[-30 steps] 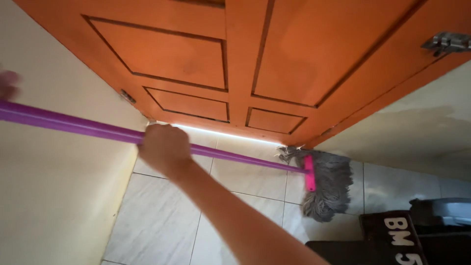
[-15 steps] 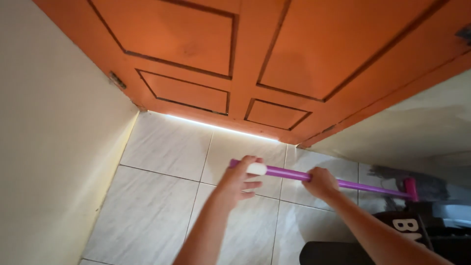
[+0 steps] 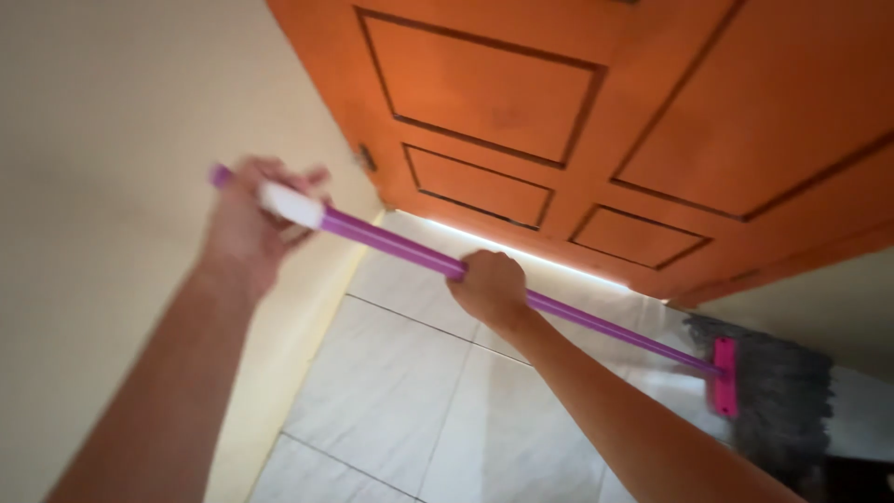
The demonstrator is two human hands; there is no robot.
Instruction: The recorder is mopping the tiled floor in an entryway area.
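Purple mop handle [image 3: 596, 321] gripped by closed left hand [image 3: 250, 216] and right hand [image 3: 489, 287].

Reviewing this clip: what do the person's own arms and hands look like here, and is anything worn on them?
Both forearms are bare as far as the frame shows: no sleeves, gloves or watch visible. The left hand is motion-blurred, so small items like rings cannot be ruled out. The right hand is sharper and shows no jewellery or markings.
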